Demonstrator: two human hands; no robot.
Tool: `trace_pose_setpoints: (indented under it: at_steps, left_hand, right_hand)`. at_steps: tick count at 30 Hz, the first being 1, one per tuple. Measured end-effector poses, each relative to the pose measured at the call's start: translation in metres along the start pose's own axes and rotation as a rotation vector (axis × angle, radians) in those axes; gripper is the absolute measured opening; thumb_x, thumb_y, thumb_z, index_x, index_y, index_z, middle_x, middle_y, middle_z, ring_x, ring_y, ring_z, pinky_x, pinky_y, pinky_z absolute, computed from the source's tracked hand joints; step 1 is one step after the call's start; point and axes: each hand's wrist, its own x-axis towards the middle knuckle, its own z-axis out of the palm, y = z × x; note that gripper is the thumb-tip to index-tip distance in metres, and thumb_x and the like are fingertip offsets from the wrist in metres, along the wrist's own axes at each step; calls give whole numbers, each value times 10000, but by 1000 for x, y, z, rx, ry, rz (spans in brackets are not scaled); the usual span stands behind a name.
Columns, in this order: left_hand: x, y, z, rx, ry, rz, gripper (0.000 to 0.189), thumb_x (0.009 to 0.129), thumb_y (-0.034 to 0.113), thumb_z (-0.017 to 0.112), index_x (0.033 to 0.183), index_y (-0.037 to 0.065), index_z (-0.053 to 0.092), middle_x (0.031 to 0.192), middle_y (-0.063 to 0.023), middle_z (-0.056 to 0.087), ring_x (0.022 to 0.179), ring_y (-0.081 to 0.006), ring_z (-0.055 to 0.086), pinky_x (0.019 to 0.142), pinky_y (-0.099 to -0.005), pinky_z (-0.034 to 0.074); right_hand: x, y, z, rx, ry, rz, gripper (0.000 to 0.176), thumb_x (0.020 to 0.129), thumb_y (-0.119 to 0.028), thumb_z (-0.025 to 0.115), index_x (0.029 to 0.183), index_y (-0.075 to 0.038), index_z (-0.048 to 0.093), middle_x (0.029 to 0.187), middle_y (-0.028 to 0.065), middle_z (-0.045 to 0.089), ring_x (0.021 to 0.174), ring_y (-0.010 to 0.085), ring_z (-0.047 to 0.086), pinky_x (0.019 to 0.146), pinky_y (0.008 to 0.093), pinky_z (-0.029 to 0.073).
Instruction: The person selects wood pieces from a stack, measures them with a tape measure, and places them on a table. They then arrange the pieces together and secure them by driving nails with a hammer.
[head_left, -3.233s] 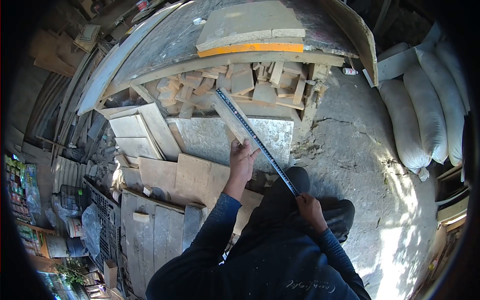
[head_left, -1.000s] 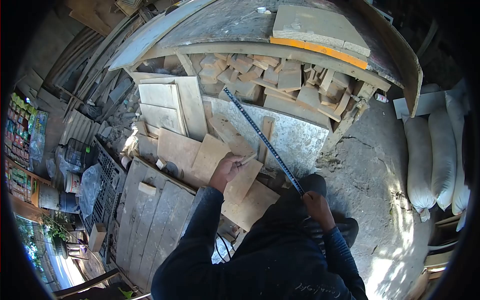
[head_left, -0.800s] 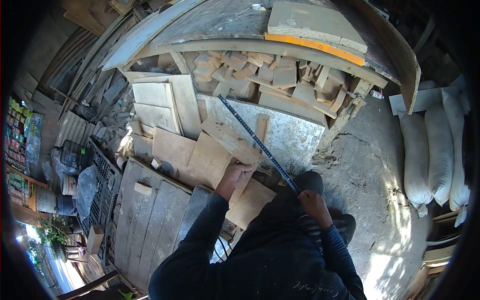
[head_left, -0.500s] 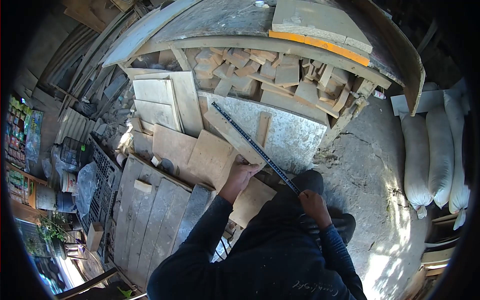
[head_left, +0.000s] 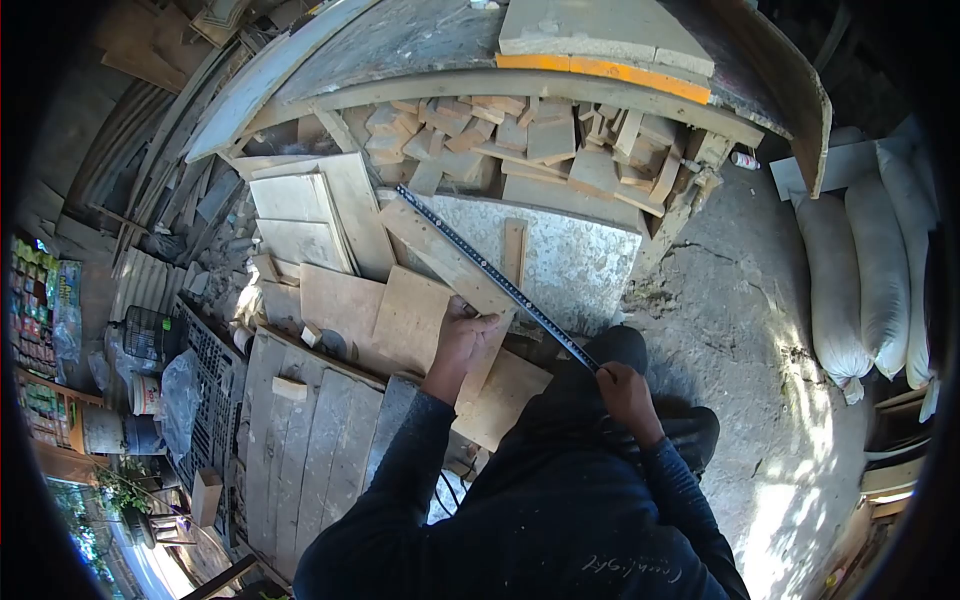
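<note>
My left hand [head_left: 463,343] is closed around the lower end of a narrow wooden board [head_left: 440,250], which slants up and to the left. Along the board's right edge runs a long dark measuring tape [head_left: 480,262] with pale markings. The tape's far end lies level with the board's upper corner. Its near end is in my closed right hand [head_left: 627,398], close to my knee; whether a tape case sits inside that fist is hidden. Behind the board a speckled white panel [head_left: 590,265] leans, with a small wooden strip [head_left: 514,252] against it.
A workbench [head_left: 400,95] spans the top, with a thick slab [head_left: 600,30] on it and several wood offcuts [head_left: 545,140] beneath. Plywood sheets [head_left: 340,305] and a plank platform [head_left: 310,440] lie left. Full sacks [head_left: 835,280] stand right.
The view has shifted slightly, so the surroundings sit a little further left and up. My left hand, the board and the tape's far end appear further left; both hands keep their grip.
</note>
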Motion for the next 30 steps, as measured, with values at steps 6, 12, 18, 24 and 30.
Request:
trace_pose_setpoints:
  at_steps: [6, 12, 18, 24, 30]
  left_hand:
    - [-10, 65, 5, 184, 167, 551, 402, 905, -16, 560, 1301, 49, 527, 1131, -79, 643, 989, -186, 638, 785, -349, 551]
    - [7, 226, 54, 452, 100, 708, 516, 918, 144, 515, 1413, -4, 499, 1025, -75, 652, 635, -103, 536, 510, -249, 445]
    - [125, 330, 125, 341, 132, 632, 303, 964, 163, 636, 1193, -34, 613, 976, -72, 626, 646, -148, 547, 572, -249, 450]
    - [260, 247, 49, 196, 474, 1068, 272, 954, 163, 638, 1162, -10, 611, 989, -130, 639, 815, -251, 678, 723, -346, 566]
    - [307, 142, 32, 1648, 507, 887, 248, 900, 134, 586, 1076, -32, 640, 998, -271, 715, 952, -435, 703, 872, -505, 565]
  right_hand:
    - [-5, 30, -29, -89, 22, -194, 107, 949, -113, 586, 889, -38, 634, 849, 156, 651, 742, 350, 672, 619, 443, 519]
    - [-38, 112, -27, -319, 68, -203, 120, 947, -145, 587, 883, -54, 634, 890, 168, 663, 765, 402, 665, 649, 474, 518]
    - [-58, 91, -23, -126, 66, 116, 228, 952, -220, 551, 883, -33, 662, 948, 224, 683, 894, 481, 652, 727, 527, 514]
    - [-59, 84, -14, -21, 156, 197, 260, 947, -236, 550, 897, -24, 691, 920, 256, 682, 908, 488, 657, 731, 532, 513]
    - [-67, 86, -18, -6, 179, 161, 239, 942, -214, 563, 877, -24, 692, 889, 247, 685, 865, 484, 658, 716, 535, 515]
